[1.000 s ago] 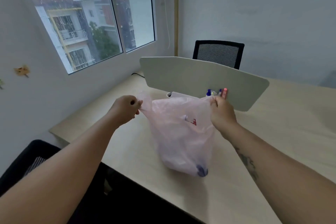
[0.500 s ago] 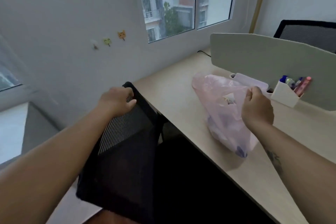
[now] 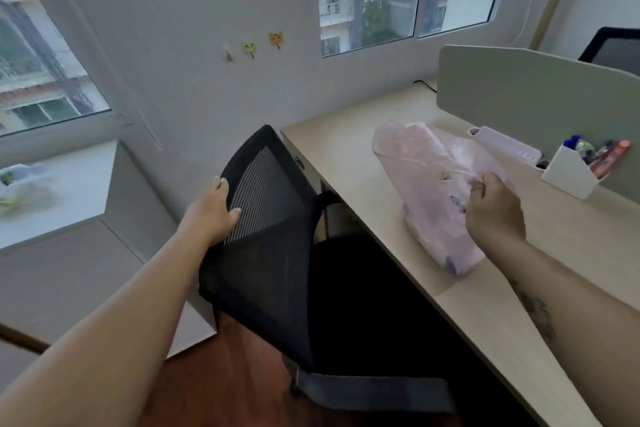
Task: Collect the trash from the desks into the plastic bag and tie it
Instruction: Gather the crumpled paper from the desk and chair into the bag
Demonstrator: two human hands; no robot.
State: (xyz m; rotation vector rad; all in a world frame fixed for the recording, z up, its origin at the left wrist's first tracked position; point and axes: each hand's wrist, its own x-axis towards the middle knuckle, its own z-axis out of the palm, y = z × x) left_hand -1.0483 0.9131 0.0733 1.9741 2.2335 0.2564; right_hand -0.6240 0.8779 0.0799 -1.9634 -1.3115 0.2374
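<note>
My left hand point(image 3: 214, 211) has quit the pink plastic bag point(image 3: 422, 184) and now grips the mesh chair back point(image 3: 270, 218), while my right hand point(image 3: 495, 208) pinches the bag near the desk point(image 3: 346, 156) front edge, so I'd shift the chair gently.

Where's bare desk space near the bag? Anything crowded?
Bare: desk from its window-side corner to the plastic bag, and the near strip this side of the bag. Crowded: between bag and divider, with flat case and pen holder; right hand pinches the bag, left hand grips the chair.
</note>
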